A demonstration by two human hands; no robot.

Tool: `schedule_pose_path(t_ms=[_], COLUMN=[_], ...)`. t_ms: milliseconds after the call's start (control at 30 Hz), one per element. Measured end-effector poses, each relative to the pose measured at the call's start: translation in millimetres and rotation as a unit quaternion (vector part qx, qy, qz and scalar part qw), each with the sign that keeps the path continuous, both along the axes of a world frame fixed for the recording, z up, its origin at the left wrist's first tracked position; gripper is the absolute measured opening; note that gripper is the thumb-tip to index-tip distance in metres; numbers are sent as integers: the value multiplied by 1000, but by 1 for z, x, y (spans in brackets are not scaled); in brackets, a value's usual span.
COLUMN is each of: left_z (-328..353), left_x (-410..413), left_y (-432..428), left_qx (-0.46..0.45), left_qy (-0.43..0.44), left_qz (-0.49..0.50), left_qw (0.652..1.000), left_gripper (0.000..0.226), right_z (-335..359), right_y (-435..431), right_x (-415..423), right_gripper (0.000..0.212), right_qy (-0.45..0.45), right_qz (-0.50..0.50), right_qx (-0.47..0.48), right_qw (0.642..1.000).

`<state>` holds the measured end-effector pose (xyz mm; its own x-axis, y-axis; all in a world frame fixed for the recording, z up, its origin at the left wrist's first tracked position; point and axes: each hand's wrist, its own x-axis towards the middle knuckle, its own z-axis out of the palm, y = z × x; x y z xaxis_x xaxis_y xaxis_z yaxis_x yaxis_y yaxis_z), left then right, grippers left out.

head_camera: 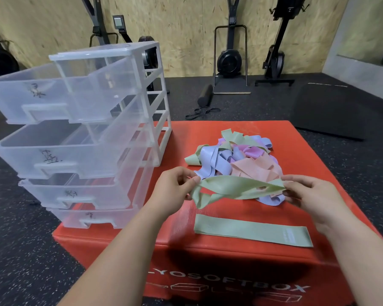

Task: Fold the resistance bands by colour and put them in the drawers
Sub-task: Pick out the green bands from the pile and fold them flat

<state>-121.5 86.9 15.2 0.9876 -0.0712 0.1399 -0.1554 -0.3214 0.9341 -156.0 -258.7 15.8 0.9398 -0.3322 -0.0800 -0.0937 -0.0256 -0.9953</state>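
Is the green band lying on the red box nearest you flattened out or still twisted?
Flattened: the green band lies as one straight strip on the red box, with no twists, apart from the tangled pile.

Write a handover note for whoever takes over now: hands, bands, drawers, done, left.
Left hand and right hand each pinch an end of a twisted green band above the box.
A flat green band lies at the box's front; the mixed pile sits behind.
All four drawers are pulled open, no bands seen inside.
Left: flatten this one, fold everything, fill drawers.
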Motion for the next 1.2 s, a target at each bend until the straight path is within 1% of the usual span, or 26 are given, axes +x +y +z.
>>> schedule_pose_path(t_ms=[100,200,233,300,333,400,467,633,733,800,900,1000,1100,1200], left_z=[7,10,11,9,8,4,4,6,6,5,-2,-3,1,3], left_x=[-1,2,3,7,9,11,12,11,10,10,11,10,6,5], left_y=[-6,-8,-8,-7,-5,-2,-4,-11,-12,-13,-14,-17,-20,-18], left_qx=[-66,-116,-134,-159,-156,-122,-106,-112,-116,-120,-109,-97,-122,-139], left_qy=[47,97,110,122,119,105,91,60,50,38,22,22,42,75], left_qz=[-2,-11,-19,-51,-68,-79,-72,-41,-1,24,54,56,50,35], left_qw=[997,988,985,978,978,984,988,991,992,992,992,993,990,987], left_gripper=[19,31,30,20,20,37,44,41,41,35,16,5,9,10], right_z=[1,-1,-1,0,1,2,2,4,9,10,8,9,10,11], right_y=[-4,-11,-12,-15,-16,-17,-18,-23,-25,-25,-24,-22,-19,-18], right_x=[5,10,11,12,12,12,12,10,5,2,0,-1,-3,-4], right_gripper=[10,17,19,23,25,30,35,39,41,43,48,52,53,46], right_qy=[-6,-12,-15,-21,-22,-20,-16,-7,-6,-9,-12,-4,6,0], right_qz=[1,-11,-13,-15,-15,-14,-16,-53,-65,-63,-50,-33,-11,-7], right_qx=[-13,-44,-53,-70,-79,-93,-106,-153,-177,-181,-187,-159,-117,-77], right_qw=[1000,999,998,997,997,995,994,987,982,981,981,987,993,997])
